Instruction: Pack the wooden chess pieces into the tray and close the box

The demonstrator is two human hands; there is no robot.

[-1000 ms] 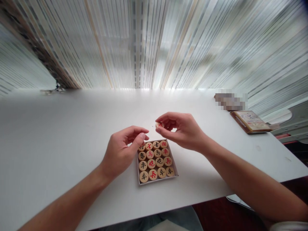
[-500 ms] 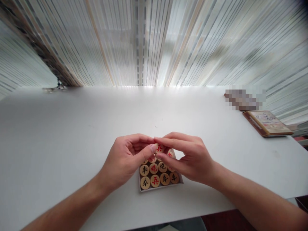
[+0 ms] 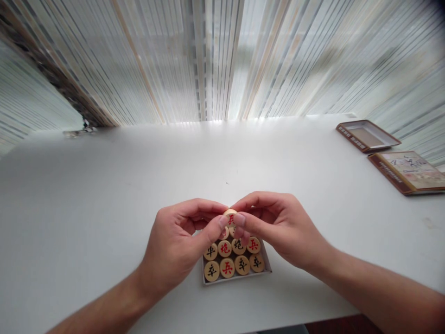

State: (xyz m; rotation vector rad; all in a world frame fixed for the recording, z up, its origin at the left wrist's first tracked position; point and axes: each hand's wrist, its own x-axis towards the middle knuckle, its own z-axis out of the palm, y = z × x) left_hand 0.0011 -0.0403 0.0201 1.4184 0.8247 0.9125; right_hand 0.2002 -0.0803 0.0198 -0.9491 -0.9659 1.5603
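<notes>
Between my two hands is a round wooden Chinese chess piece (image 3: 231,217) with a red character, tilted toward me. My left hand (image 3: 189,232) pinches its left side between thumb and fingers. On the right side, my right hand (image 3: 274,227) grips the same piece, thumb in front. Below them on the table lies a shallow white box (image 3: 239,280) holding several more pieces in rows, with red or black characters. A black-marked piece (image 3: 212,271) sits in its near left corner. My hands hide the far part of the box.
The white table (image 3: 104,185) stretches to a striped string curtain (image 3: 174,60) at the back. On the far right stand an open brown-edged box tray (image 3: 365,148) and a brown box with a printed picture (image 3: 413,169).
The right thumb has moved up onto the face of the piece, which both hands still grip. The view has shifted slightly, and the far tray now shows clearly.
</notes>
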